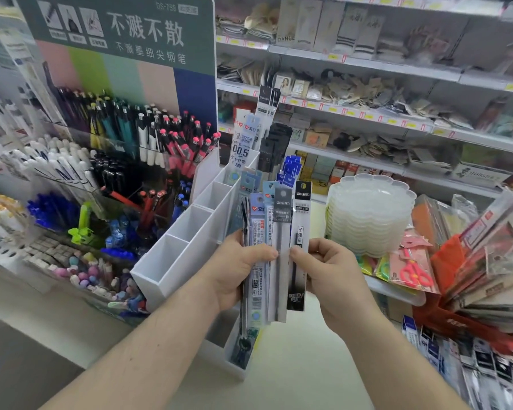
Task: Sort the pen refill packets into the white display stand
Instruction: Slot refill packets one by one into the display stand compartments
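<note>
Both bare forearms are being extended forward. A fanned bundle of long, narrow plastic pen refill packets (267, 255) is being gripped upright by the left hand (234, 270), while the black packet (299, 247) beside it is being pinched by the right hand (329, 273), just beside the white compartmented display stand (184, 247).

A fan of refill packets (267, 255) is held upright at the centre of the frame by the left hand (237, 270), while a black packet (299, 250) at its right edge is pinched by the right hand (332, 273). Just left of them, a white display stand (187, 247) with open compartments is seen. Pens (148, 134) are racked at upper left, and stacked plastic trays (370, 214) lie at right.
</note>
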`<state>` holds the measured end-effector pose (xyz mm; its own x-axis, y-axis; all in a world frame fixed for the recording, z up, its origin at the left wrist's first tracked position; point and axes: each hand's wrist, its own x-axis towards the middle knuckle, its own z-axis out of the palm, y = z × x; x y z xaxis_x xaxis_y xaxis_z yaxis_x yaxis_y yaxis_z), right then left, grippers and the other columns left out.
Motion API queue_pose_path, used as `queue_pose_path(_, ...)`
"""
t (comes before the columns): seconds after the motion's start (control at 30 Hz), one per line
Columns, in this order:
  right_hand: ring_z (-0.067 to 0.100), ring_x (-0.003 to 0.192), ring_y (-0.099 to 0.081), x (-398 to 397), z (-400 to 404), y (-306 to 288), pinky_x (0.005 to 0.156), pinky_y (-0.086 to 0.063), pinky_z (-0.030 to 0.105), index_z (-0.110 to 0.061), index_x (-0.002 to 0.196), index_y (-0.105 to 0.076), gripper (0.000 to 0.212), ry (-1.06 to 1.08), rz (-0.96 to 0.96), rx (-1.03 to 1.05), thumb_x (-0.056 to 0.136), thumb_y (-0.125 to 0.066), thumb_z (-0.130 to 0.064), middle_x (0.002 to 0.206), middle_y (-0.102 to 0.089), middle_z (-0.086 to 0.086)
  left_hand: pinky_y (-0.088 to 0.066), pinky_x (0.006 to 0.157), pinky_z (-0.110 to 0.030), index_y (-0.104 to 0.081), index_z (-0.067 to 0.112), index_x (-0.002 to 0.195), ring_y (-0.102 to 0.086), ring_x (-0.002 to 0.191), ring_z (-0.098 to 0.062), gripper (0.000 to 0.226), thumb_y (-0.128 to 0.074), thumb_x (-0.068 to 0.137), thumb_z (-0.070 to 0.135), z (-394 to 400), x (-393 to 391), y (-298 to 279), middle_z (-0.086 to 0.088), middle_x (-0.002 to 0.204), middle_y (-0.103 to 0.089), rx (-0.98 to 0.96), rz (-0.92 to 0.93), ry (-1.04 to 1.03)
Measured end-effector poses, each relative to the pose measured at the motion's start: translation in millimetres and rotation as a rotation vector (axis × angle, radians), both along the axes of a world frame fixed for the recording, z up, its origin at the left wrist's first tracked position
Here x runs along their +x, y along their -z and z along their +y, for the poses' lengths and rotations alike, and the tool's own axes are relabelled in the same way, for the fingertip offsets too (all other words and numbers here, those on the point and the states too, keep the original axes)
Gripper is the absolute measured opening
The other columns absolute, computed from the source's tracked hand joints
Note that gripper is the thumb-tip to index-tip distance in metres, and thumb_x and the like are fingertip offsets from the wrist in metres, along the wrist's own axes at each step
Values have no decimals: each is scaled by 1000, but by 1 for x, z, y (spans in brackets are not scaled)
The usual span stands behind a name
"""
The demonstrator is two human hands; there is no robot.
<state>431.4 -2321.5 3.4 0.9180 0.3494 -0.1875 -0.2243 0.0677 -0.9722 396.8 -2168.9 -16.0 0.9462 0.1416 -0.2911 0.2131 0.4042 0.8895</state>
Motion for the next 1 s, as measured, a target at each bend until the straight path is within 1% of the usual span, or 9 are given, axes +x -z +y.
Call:
queue_pose_path(0.1, 16, 66, -70, -1, -3, 0, 54, -53, 25, -7, 84, -68, 13, 8, 78, 63, 96, -61, -8, 81, -74, 9, -58, 71, -42, -59, 4, 124, -72, 85, -32, 62, -69, 63, 8, 0, -1, -1, -20, 103, -73, -7, 17, -18)
queue_pose_path(0.23, 28, 73, -54, -1, -4, 5, 68, -43, 33, -14, 74, -74, 21, 25, 71, 87, 93, -64, -13, 85, -63, 18, -58, 75, -45, -59, 4, 123, -71, 88, -34, 61, -69, 63, 9, -2, -2, -3, -23, 106, -72, -14, 25, -41)
queue_pose_path(0.33, 21, 64, -41, 0, -5, 8, 57, -33, 28, -14, 74, -72, 18, 80, 43, 97, 91, -66, -8, 77, -50, 14, -60, 70, -42, -61, 3, 119, -72, 84, -32, 58, -67, 61, 7, -3, -5, -7, -23, 103, -72, -25, 9, -89)
queue_pose_path(0.43, 11, 42, -45, 8, -12, 6, 41, -34, 20, -4, 89, -61, 7, 209, -18, 80, 90, -64, 2, 63, -50, 6, -61, 68, -40, -62, 2, 111, -70, 75, -29, 49, -66, 62, 2, 2, -9, -13, -19, 93, -71, 14, -21, -162)
queue_pose_path(0.53, 10, 44, -57, 19, -25, 10, 43, -42, 20, -5, 85, -61, 9, 279, -92, -7, 92, -64, 1, 55, -57, 0, -61, 67, -41, -62, 6, 101, -69, 70, -28, 29, -60, 80, -14, 8, -15, -20, -16, 86, -70, 86, -31, -198)
queue_pose_path(0.63, 11, 46, -61, 27, -33, 12, 44, -46, 20, -10, 77, -60, 19, 311, -77, -46, 94, -63, -2, 55, -57, 0, -58, 76, -49, -62, 5, 99, -66, 76, -33, 28, -53, 84, -17, 9, -21, -22, -19, 87, -67, 139, 2, -200)
queue_pose_path(0.73, 13, 48, -63, 31, -34, 13, 45, -48, 21, -10, 74, -57, 23, 309, -24, -28, 96, -60, -4, 61, -54, 5, -57, 80, -54, -61, 2, 105, -66, 81, -36, 29, -58, 81, -14, 9, -24, -21, -20, 90, -67, 150, 6, -197)
queue_pose_path(0.87, 16, 50, -67, 35, -32, 16, 46, -51, 23, -9, 77, -56, 20, 300, 33, -9, 97, -58, -6, 67, -53, 7, -61, 65, -45, -60, 0, 108, -67, 72, -30, 49, -59, 59, 2, 7, -28, -22, -16, 83, -68, 112, -3, -184)
queue_pose_path(1.0, 17, 51, -67, 40, -31, 18, 45, -52, 23, -9, 80, -56, 18, 298, 71, 0, 98, -58, -6, 67, -54, 7, -60, 60, -41, -62, 3, 102, -67, 65, -28, 45, -56, 57, 1, 6, -30, -24, -14, 77, -68, 78, -18, -191)
